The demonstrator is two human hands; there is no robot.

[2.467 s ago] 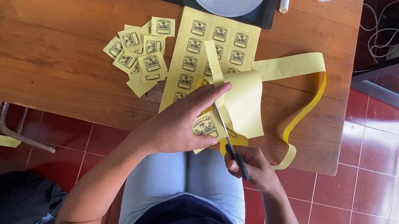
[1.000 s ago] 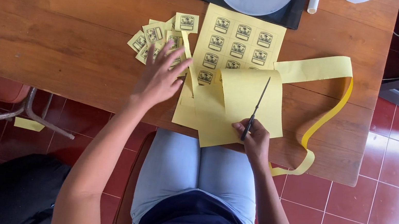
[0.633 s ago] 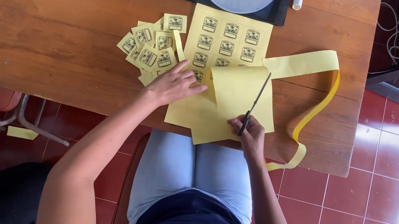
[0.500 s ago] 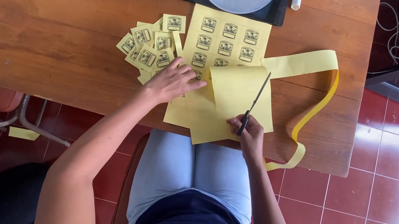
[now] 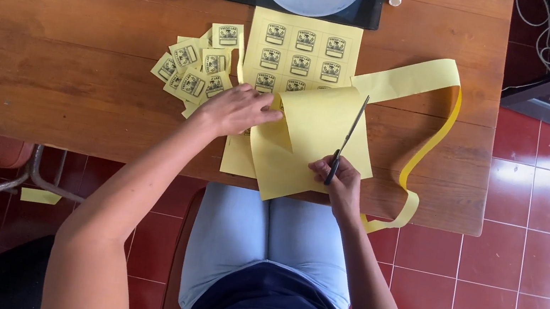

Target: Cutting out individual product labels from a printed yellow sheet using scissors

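Left hand (image 5: 238,108) is resting palm-down on the yellow label sheet (image 5: 301,54), fingers curled and pinching the folded-over edge of the sheet near its middle. Right hand (image 5: 336,179) is gripping scissors (image 5: 345,141) by the handles, blades closed and pointing up across the blank underside of the curled sheet. Sheet is lying on the wooden table (image 5: 53,51), near edge overhanging the lap. Pile of cut labels (image 5: 195,68) is sitting just left of the sheet. Long yellow offcut strip (image 5: 429,126) is looping right.
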